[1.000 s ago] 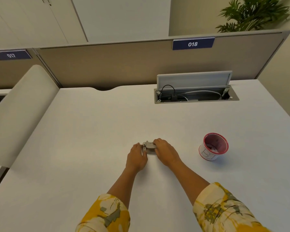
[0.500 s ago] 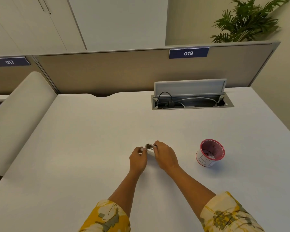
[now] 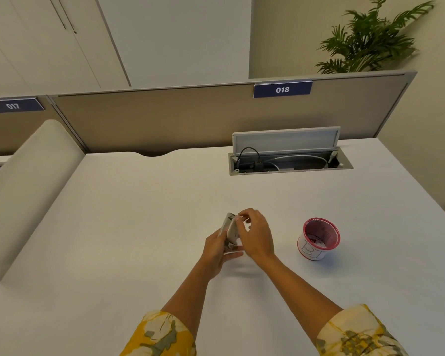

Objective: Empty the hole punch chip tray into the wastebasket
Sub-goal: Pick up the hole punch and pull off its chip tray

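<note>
We are gripping the hole punch [image 3: 230, 231] with both hands, left hand [image 3: 217, 249] and right hand [image 3: 254, 235], now lifting and tilting it off the desk [image 3: 139, 227]; the wastebasket [image 3: 318, 238] is waiting at right.

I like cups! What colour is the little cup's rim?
Red, on the little cup, seen in the head view.

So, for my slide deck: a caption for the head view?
Both hands, left and right, hold a hole punch above the desk, beside a red-rimmed cup.
</note>
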Motion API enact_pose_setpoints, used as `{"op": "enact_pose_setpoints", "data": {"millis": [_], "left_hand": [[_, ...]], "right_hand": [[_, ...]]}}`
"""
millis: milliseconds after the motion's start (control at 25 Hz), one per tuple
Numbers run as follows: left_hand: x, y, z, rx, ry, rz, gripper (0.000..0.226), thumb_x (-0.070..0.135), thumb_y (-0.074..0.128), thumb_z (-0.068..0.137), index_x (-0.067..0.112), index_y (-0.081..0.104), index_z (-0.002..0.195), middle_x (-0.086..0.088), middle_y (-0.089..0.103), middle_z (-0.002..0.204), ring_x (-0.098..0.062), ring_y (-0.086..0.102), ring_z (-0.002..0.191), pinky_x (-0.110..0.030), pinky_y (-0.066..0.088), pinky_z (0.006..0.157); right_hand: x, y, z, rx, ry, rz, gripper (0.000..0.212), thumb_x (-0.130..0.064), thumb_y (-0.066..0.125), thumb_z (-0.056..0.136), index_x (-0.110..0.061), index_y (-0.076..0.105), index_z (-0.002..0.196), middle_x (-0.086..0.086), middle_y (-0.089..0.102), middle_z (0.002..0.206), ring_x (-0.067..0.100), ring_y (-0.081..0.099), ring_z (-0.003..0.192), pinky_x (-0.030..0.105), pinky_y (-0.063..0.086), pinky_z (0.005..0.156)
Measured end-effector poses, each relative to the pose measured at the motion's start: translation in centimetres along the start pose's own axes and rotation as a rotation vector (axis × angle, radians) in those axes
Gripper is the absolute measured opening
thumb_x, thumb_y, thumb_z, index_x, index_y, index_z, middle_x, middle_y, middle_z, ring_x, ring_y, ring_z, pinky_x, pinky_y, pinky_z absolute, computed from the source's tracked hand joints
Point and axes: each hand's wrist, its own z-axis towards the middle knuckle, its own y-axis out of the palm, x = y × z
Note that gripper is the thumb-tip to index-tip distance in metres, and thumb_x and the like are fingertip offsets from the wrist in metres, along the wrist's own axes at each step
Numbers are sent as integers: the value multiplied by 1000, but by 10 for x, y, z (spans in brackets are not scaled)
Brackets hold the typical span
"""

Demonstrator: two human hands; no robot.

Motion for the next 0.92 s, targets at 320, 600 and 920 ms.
{"op": "enact_pose_setpoints", "data": {"millis": [320, 600, 920], "left_hand": [[-4, -5, -4, -8, -43, 73, 35, 41, 64, 93, 14, 76, 112, -14, 69, 91, -19, 56, 58, -24, 47, 51], [1, -2, 1, 155, -90, -180, 49, 53, 51, 97, 8, 71, 96, -11, 66, 77, -17, 48, 57, -26, 40, 54], [6, 11, 3, 157, -4, -310, 30, 26, 47, 101, 7, 70, 106, -16, 71, 95, -25, 65, 84, -33, 53, 74]], "right_hand": [[13, -36, 34, -487, 467, 404, 27, -27, 59, 93, -9, 76, 101, 11, 74, 104, 24, 68, 93, 36, 56, 83], [30, -35, 23, -531, 517, 492, 35, -34, 64, 91, -3, 74, 103, 15, 73, 106, 28, 70, 98, 29, 60, 75], [23, -17, 3, -433, 728, 925, 29, -11, 59, 93, 11, 65, 111, 25, 71, 105, 29, 73, 92, 31, 62, 72]]}}
